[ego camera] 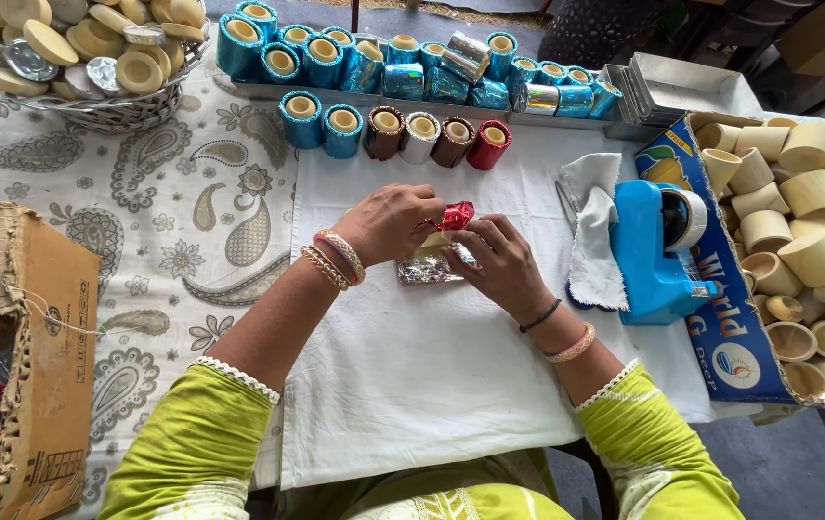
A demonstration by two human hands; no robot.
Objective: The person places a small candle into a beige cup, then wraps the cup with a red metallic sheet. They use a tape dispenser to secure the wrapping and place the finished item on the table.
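A table with a grey paisley cloth [143, 221] stood under the work, and a plain white cloth [412, 385] lay over its middle.

Near the middle of the white cloth, both hands met over a small wooden cup [441, 239]. Shiny red foil [458, 214] was already bunched round its top, and a strip of silver foil [424, 268] lay flat under the hands. The left hand [388, 223] was curled, with its fingertips pinching the cup and the red foil. The right hand [499, 260] was curled too, with its fingers pressed on the foil from the other side. It looked like the wrapping step, with the foil being folded tight round the cup. The next move would call for a firm grip, so the foil stayed snug, and some tape to hold it.

A blue tape dispenser [658, 250] stood just right of the hands, beside a crumpled white rag [590, 226]. Along the far edge of the white cloth sat a row of finished wrapped cups [393, 133], blue, brown, silver and red. Behind them a tray [258, 90] held many more blue ones. A wire basket [114, 111] of round wooden lids filled the far left corner. A box [730, 318] of bare wooden cups sat at the right edge. A torn cardboard box [41, 347] with red foil sat at the left edge.
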